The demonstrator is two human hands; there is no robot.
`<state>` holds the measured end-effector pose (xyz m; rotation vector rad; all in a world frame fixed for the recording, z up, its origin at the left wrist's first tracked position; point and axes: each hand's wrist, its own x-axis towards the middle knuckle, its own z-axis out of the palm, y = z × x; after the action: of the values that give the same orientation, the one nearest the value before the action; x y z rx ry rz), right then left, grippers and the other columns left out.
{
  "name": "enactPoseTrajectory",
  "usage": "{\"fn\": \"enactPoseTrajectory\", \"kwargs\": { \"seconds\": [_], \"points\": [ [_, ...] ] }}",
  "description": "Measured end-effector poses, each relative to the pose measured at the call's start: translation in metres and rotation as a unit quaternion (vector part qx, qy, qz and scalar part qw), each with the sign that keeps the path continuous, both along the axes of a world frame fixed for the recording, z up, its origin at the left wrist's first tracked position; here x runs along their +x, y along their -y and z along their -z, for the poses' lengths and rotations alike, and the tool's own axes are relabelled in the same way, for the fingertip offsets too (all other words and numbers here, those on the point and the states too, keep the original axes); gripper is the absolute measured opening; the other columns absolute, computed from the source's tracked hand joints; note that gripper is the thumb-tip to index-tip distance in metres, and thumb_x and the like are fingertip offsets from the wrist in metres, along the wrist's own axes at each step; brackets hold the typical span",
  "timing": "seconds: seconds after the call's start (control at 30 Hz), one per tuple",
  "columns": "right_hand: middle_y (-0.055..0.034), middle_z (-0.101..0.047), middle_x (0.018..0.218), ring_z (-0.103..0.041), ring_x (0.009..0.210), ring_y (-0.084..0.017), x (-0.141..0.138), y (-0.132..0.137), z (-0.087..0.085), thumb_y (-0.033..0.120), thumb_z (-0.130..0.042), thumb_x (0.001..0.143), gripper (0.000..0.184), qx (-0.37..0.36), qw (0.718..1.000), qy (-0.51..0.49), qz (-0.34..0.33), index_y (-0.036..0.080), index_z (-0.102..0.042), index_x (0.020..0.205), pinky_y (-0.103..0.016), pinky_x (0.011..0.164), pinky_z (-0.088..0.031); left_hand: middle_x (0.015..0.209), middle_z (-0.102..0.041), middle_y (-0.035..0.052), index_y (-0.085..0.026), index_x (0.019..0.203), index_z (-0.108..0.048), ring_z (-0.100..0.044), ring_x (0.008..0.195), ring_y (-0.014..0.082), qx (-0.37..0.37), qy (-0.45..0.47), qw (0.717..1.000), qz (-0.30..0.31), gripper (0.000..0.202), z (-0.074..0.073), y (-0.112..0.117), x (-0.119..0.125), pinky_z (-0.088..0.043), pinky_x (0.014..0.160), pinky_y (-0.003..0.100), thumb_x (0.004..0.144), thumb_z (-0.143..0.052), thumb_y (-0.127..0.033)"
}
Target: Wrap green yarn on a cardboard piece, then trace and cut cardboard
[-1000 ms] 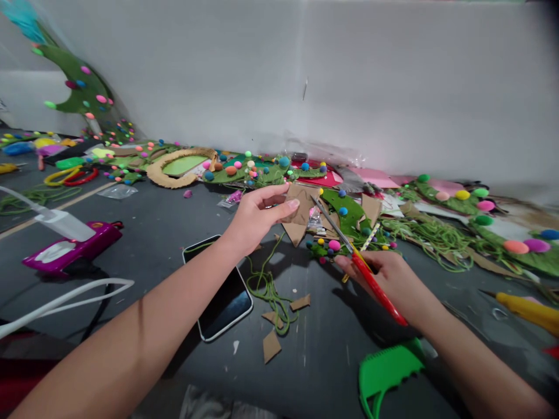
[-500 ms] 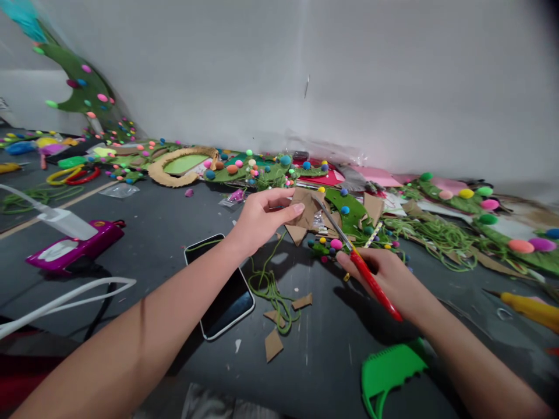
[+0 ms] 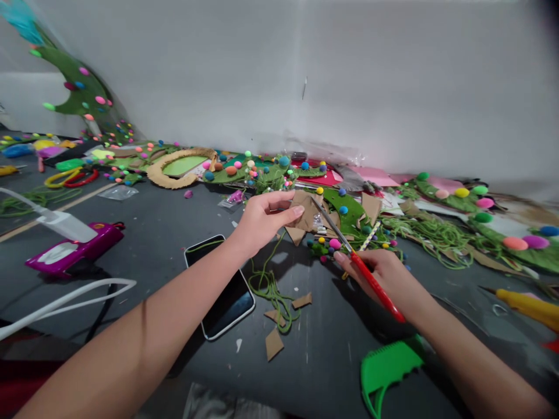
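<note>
Between the thumb and fingers of my left hand (image 3: 265, 218) is a small piece of brown cardboard (image 3: 307, 205), held up above the table. My right hand (image 3: 384, 273) grips red-handled scissors (image 3: 369, 278), their blades pointing up and left to the cardboard's right edge. Whether the blades are parted is hard to make out. Under my left wrist lies a smartphone (image 3: 227, 302) with a dark screen. Green yarn (image 3: 273, 297) trails beside it, near several cardboard scraps (image 3: 274, 344). Just behind the scissors sits a green felt shape (image 3: 349, 209) with coloured pom-poms.
A green comb-like plastic tool (image 3: 388, 369) lies at front right, with a yellow-handled pointed tool (image 3: 524, 305) beyond. On the left are a purple device (image 3: 81, 250), a white cable (image 3: 65, 299) and yellow-and-red scissors (image 3: 72, 177). A cardboard ring (image 3: 163, 171) and more yarn (image 3: 437, 235) line the wall.
The view has shifted very slightly. Both hands keep nearly the same pose, with the scissor blades still at the cardboard's edge.
</note>
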<state>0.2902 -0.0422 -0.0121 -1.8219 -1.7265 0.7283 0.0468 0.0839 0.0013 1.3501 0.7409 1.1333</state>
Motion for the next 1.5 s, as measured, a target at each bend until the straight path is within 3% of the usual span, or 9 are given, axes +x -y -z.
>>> {"fn": "enactPoseTrajectory", "kwargs": {
  "seconds": [0.17, 0.33, 0.53, 0.73, 0.93, 1.1, 1.5],
  "points": [
    [0.0037, -0.035, 0.061, -0.030, 0.060, -0.012, -0.003, -0.002, -0.007, 0.077, -0.065, 0.089, 0.066, -0.014, 1.000, -0.006, -0.008, 0.022, -0.041, 0.064, -0.028, 0.053, -0.023, 0.108, -0.083, 0.0113, -0.015, 0.115, -0.082, -0.076, 0.093, 0.0213, 0.008, -0.001, 1.000, 0.022, 0.047, -0.007, 0.004, -0.001, -0.061, 0.093, 0.043, 0.076, -0.095, -0.037],
    [0.0030, -0.034, 0.064, -0.029, 0.063, -0.013, -0.003, -0.002, -0.007, 0.077, -0.065, 0.089, 0.064, -0.016, 1.000, -0.023, -0.015, 0.022, -0.043, 0.066, -0.029, 0.055, -0.023, 0.110, -0.084, 0.0106, -0.017, 0.112, -0.084, -0.077, 0.097, 0.0234, 0.016, -0.009, 0.999, 0.048, 0.041, -0.010, 0.009, 0.000, -0.061, 0.097, 0.045, 0.077, -0.094, -0.037],
    [0.0016, -0.033, 0.061, -0.029, 0.061, -0.013, -0.008, -0.002, -0.004, 0.085, -0.064, 0.083, 0.070, -0.016, 1.000, -0.022, 0.015, 0.021, -0.046, 0.060, -0.030, 0.055, -0.024, 0.104, -0.082, 0.0099, -0.015, 0.111, -0.082, -0.074, 0.091, 0.0205, 0.002, -0.012, 1.000, 0.020, 0.043, -0.002, 0.007, 0.003, -0.061, 0.092, 0.043, 0.076, -0.094, -0.038],
    [0.0034, -0.026, 0.057, -0.025, 0.057, -0.011, 0.005, -0.005, -0.013, 0.086, -0.064, 0.082, 0.074, -0.019, 0.999, -0.016, 0.025, 0.023, -0.034, 0.058, -0.029, 0.052, -0.021, 0.109, -0.081, 0.0117, -0.015, 0.118, -0.081, -0.074, 0.093, 0.0221, 0.002, -0.020, 0.999, 0.027, 0.043, -0.005, 0.001, -0.002, -0.060, 0.085, 0.039, 0.080, -0.089, -0.035],
    [0.0031, -0.043, 0.061, -0.038, 0.059, -0.014, 0.018, -0.003, -0.012, 0.074, -0.071, 0.085, 0.059, -0.056, 0.997, 0.047, -0.010, 0.022, -0.051, 0.067, -0.027, 0.054, -0.029, 0.118, -0.080, 0.0100, -0.018, 0.128, -0.079, -0.074, 0.097, 0.0198, 0.004, -0.011, 1.000, -0.012, 0.046, -0.006, -0.005, -0.007, -0.060, 0.086, 0.035, 0.084, -0.084, -0.029],
    [0.0030, -0.041, 0.062, -0.038, 0.061, -0.014, 0.007, -0.001, -0.016, 0.082, -0.063, 0.084, 0.065, -0.083, 0.995, 0.059, -0.014, 0.022, -0.046, 0.067, -0.029, 0.058, -0.028, 0.113, -0.080, 0.0088, -0.017, 0.119, -0.081, -0.072, 0.093, 0.0175, 0.020, -0.001, 0.998, -0.052, 0.041, -0.006, -0.006, -0.008, -0.061, 0.082, 0.032, 0.081, -0.089, -0.030],
    [0.0031, -0.036, 0.065, -0.034, 0.063, -0.014, 0.000, 0.000, -0.020, 0.089, -0.059, 0.082, 0.070, -0.094, 0.995, 0.041, -0.011, 0.023, -0.042, 0.066, -0.030, 0.059, -0.027, 0.105, -0.081, 0.0073, -0.017, 0.110, -0.082, -0.073, 0.087, 0.0161, 0.019, 0.020, 0.999, -0.042, 0.040, -0.008, -0.004, -0.005, -0.064, 0.081, 0.032, 0.075, -0.094, -0.035]
  ]
}}
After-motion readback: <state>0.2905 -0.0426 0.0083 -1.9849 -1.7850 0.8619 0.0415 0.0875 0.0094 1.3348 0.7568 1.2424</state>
